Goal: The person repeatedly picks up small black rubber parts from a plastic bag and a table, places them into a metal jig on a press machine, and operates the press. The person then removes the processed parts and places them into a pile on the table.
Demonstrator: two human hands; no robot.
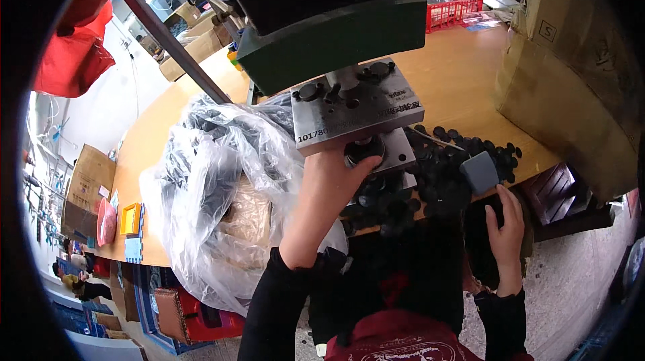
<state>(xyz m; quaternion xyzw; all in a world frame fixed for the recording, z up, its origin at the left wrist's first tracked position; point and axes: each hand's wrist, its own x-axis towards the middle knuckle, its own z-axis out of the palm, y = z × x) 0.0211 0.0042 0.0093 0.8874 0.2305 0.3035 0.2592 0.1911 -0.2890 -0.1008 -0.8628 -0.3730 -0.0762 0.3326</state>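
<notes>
**Hands at the press die and the pile of black discs**

Fingers of the left hand (329, 176) reach up under the steel die plate (356, 102) of the press, their tips touching a round black disc (363, 151) seated on the lower steel block (396, 149). Whether that grip is closed on the disc or only pressing it cannot be told; the fingertips are partly hidden by the plate's front edge. The plate is flat, grey, brushed metal with several round holes and dark plugs in its top, and it hangs below a heavy dark green press head (332, 35).

The right hand (505, 223) rests at the near edge of the wooden table (457, 69), fingers loosely apart and holding nothing, just below a small grey-blue square block (480, 172). Between the two hands lies a heap of small black rubbery discs (443, 173), matte and round, spread from the die toward the table's near right edge.

Left of the press, a crumpled clear plastic bag (222, 186) holds more dark parts. A brown cardboard box (571, 79) stands at the right edge, a red wire basket (453, 5) at the far edge.
</notes>
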